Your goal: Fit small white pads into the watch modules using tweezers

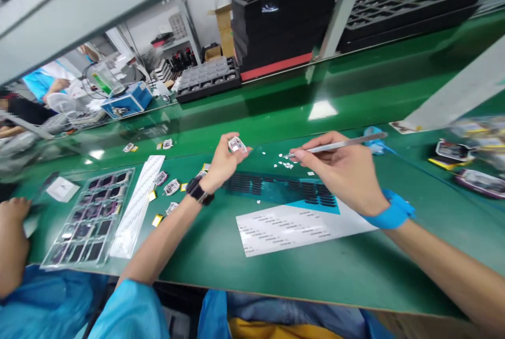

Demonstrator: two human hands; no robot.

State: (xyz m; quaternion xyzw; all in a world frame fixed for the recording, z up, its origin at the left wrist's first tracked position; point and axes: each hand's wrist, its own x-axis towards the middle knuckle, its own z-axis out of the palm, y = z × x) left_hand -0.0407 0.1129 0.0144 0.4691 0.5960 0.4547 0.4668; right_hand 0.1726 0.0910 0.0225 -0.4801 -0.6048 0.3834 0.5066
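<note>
Part: your left hand (223, 162) pinches a small silver-white component (236, 144) between fingertips and thumb, raised above the green bench (315, 265), just beyond the sticker sheet.
Left grip: closed on the component at its edges; the hold looks light, so a twist of the wrist could let it drop among the loose parts below.
Tool: your right hand (343, 170) is clenched around thin metal tweezers (335, 146), tips pointing left toward the component but apart from it.
Tweezer tips: too small to tell whether they carry anything.
Gap: the tips and the component are near, not touching; a jerky approach could scratch the part or knock it out of your fingers.
Sticker sheet: a blue sheet with rows of dark pads (284, 191) lies under both hands, with a white label sheet (292, 228) overlapping its near edge.
White bits: small white scraps (286, 162) lie scattered just below the tweezer tips; your sleeve or wrist could sweep them about.
Loose parts: more small components (171, 187) and yellow tabs (157, 220) lie left of your wrist, near a white strip (136, 207).
Tray: a clear tray of dark cells (89, 218) sits at the left.
Neighbour: another person's hand (11, 233) rests at the far left edge, well apart from yours.
</note>
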